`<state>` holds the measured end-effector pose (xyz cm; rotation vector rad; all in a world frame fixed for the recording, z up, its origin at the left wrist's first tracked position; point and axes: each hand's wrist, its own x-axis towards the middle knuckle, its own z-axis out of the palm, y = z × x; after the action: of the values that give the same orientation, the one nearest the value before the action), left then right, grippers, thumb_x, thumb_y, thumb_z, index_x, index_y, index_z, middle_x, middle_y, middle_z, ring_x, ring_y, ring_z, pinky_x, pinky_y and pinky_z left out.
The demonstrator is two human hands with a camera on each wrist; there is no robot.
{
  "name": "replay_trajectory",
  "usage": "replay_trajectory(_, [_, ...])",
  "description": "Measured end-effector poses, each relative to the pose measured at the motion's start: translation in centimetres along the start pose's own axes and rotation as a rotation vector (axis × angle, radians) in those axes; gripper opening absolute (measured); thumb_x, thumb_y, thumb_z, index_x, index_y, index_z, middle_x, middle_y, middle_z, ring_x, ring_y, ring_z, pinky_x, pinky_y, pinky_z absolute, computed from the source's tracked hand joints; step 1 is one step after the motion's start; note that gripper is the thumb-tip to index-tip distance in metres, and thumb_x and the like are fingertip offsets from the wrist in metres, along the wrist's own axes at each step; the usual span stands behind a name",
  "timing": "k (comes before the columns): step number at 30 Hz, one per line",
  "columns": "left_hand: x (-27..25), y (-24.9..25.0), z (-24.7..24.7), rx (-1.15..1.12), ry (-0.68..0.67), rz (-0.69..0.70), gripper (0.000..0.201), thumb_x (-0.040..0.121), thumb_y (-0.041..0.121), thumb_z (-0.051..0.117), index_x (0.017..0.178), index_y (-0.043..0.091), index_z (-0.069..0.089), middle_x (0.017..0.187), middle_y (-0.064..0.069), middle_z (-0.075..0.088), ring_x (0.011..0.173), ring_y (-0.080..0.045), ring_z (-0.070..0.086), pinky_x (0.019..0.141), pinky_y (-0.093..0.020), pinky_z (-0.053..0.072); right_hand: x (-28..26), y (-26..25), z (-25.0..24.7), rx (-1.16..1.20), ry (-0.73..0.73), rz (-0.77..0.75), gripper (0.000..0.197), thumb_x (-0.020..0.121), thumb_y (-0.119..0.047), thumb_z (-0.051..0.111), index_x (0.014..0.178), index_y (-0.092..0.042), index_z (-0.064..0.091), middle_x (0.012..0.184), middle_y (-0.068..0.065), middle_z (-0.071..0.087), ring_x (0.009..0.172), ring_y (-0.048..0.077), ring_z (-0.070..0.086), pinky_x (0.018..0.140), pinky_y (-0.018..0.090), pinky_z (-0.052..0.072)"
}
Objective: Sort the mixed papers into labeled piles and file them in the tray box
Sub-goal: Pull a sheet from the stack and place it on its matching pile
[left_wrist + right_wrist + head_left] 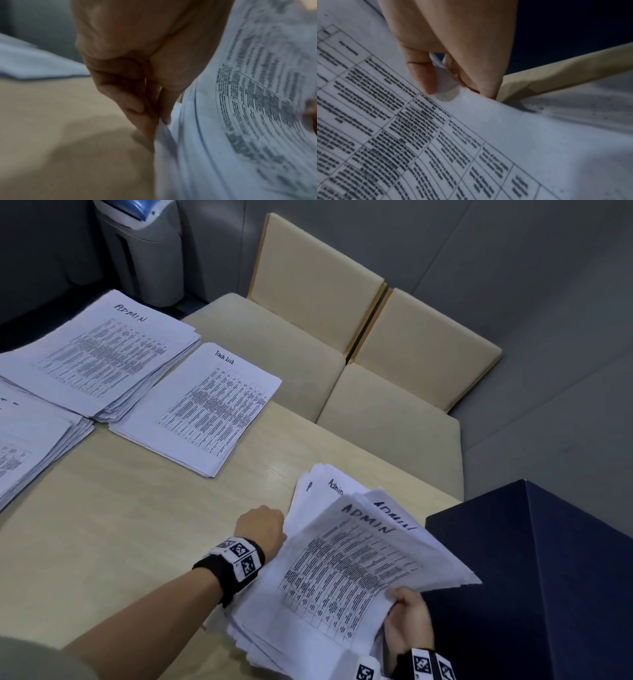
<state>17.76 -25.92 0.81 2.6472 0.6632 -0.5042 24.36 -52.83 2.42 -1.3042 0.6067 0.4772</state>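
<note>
A mixed stack of printed sheets [346,570], its top page headed ADMIN, lies near the table's front right. My left hand [262,523] pinches the stack's left edge [161,125] between thumb and fingers. My right hand [407,616] pinches the top sheet's near corner [447,86] and lifts it. Sorted piles lie at the back left: an ADMIN pile [99,354], a Task List pile [202,409] and a third pile [30,440] whose label is cut off. A dark blue box [534,577] stands right of the stack.
Two beige chairs [342,347] stand behind the wooden table [120,525]. A grey bin with a blue lid [144,244] is on the floor at the back left. Grey floor lies to the right.
</note>
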Motion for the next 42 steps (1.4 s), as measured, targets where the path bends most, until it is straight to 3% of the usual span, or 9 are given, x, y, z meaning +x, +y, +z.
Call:
replay_trajectory(7, [-1.5, -1.1, -2.5, 0.199, 0.086, 0.168, 0.035, 0.103, 0.034, 0.036, 0.089, 0.015, 0.061, 0.090, -0.007, 0.063, 0.069, -0.023, 0.049, 0.063, -0.031, 0.039, 0.1, 0.2, 1.4, -0.027, -0.045, 0.061, 0.016, 0.063, 0.002, 0.049, 0.076, -0.004, 0.055, 0.066, 0.013, 0.065, 0.064, 0.029, 0.058, 0.067, 0.039, 0.046])
replay_trajectory(12, [-2.3, -1.6, -4.0, 0.264, 0.163, 0.291, 0.034, 0.099, 0.026, 0.036, 0.073, 0.018, 0.056, 0.068, -0.004, 0.053, 0.058, -0.023, 0.047, 0.055, -0.030, 0.036, 0.3, 0.2, 1.6, 0.081, -0.111, 0.069, 0.023, 0.064, 0.004, 0.041, 0.076, -0.008, 0.057, 0.064, 0.009, 0.066, 0.057, 0.025, 0.063, 0.073, 0.036, 0.042])
replay_trajectory(19, [-1.8, -2.5, -4.0, -0.708, -0.046, 0.599, 0.026, 0.100, 0.023, 0.053, 0.076, 0.014, 0.058, 0.063, 0.003, 0.049, 0.060, -0.010, 0.040, 0.060, -0.026, 0.036, 0.6, -0.3, 1.7, 0.115, -0.094, 0.038, 0.028, 0.066, 0.006, 0.041, 0.051, -0.009, 0.059, 0.063, 0.011, 0.058, 0.057, 0.026, 0.059, 0.066, 0.034, 0.044])
replay_trajectory(22, [-2.4, -2.2, -4.3, -1.177, -0.361, 0.526, 0.021, 0.097, 0.019, 0.061, 0.078, 0.024, 0.070, 0.065, 0.008, 0.045, 0.062, -0.008, 0.037, 0.059, -0.018, 0.033, 1.5, 0.1, 0.5, 0.185, -0.135, 0.036, 0.025, 0.062, 0.002, 0.052, 0.042, -0.011, 0.060, 0.054, 0.007, 0.059, 0.054, 0.023, 0.059, 0.062, 0.030, 0.048])
replay_trajectory(25, [-2.7, -2.0, -4.3, -1.277, -0.496, 0.471, 0.027, 0.096, 0.027, 0.061, 0.070, 0.024, 0.067, 0.062, 0.007, 0.037, 0.058, -0.009, 0.029, 0.057, -0.020, 0.026, 0.9, 0.0, 0.7, 0.219, -0.234, 0.061, 0.038, 0.037, -0.004, 0.076, 0.073, -0.009, 0.067, 0.075, 0.011, 0.069, 0.073, 0.028, 0.066, 0.073, 0.036, 0.054])
replay_trajectory(28, [-2.0, -1.8, -3.7, -1.270, -0.387, 0.250, 0.054, 0.092, 0.053, 0.059, 0.059, 0.010, 0.061, 0.059, 0.001, 0.046, 0.054, -0.014, 0.037, 0.055, -0.023, 0.031, 0.1, -0.5, 1.3, 0.158, -0.150, 0.129, 0.009, 0.062, 0.001, 0.061, 0.062, -0.004, 0.069, 0.071, 0.015, 0.068, 0.065, 0.024, 0.069, 0.067, 0.028, 0.056])
replay_trajectory(30, [-0.7, -1.9, -2.6, -1.036, -0.145, 0.051, 0.057, 0.089, 0.059, 0.059, 0.061, 0.009, 0.065, 0.061, 0.000, 0.058, 0.055, -0.016, 0.048, 0.058, -0.026, 0.039, 0.7, -0.4, 1.3, 0.150, 0.023, 0.093, 0.041, 0.076, 0.010, 0.039, 0.046, -0.007, 0.061, 0.063, 0.012, 0.058, 0.048, 0.015, 0.064, 0.053, 0.018, 0.052])
replay_trajectory(35, [0.3, -0.7, -0.4, -0.367, -0.083, -0.160, 0.042, 0.085, 0.051, 0.064, 0.067, 0.014, 0.056, 0.066, 0.000, 0.059, 0.064, -0.020, 0.057, 0.059, -0.025, 0.047, 0.9, -0.1, 0.9, 0.058, 0.026, 0.013, 0.026, 0.044, -0.005, 0.065, 0.060, -0.011, 0.046, 0.070, 0.010, 0.049, 0.068, 0.028, 0.051, 0.077, 0.034, 0.041])
replay_trajectory(42, [0.5, 0.6, 0.3, -0.284, -0.063, -0.208, 0.029, 0.088, 0.038, 0.064, 0.103, 0.013, 0.058, 0.102, -0.006, 0.065, 0.087, -0.025, 0.061, 0.068, -0.028, 0.045, 1.0, -0.3, -0.3, 0.052, 0.014, 0.010, 0.016, 0.061, 0.009, 0.043, 0.063, -0.007, 0.046, 0.082, 0.014, 0.058, 0.081, 0.032, 0.055, 0.088, 0.045, 0.043])
